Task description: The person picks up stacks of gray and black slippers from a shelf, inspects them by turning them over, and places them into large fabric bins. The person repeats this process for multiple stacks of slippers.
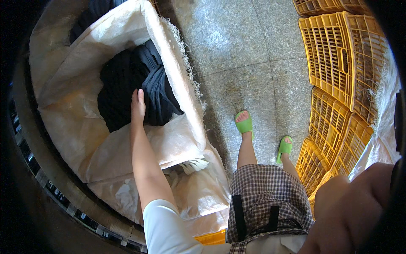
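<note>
Right hand [347,207] at 4 o'clock, close to lens, blurred, fingers curled, cannot tell if gripping; left hand [138,106] at 10 o'clock, fingers pressed together flat on black fabric [131,76] inside white woven sack [182,84]; yellow plastic crates [338,63] at 2 o'clock on stone floor [237,55]

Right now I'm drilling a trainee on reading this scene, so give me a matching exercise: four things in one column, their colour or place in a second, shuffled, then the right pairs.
Things:
1. left hand
2. crates
3. sandals
4. right hand

Descriptions:
A. yellow, stacked on the floor at the right
B. resting on the black fabric inside the woven sack
C. green, on the person's feet
D. close to the camera at the lower right, blurred

Pairs: 1-B, 2-A, 3-C, 4-D
</note>
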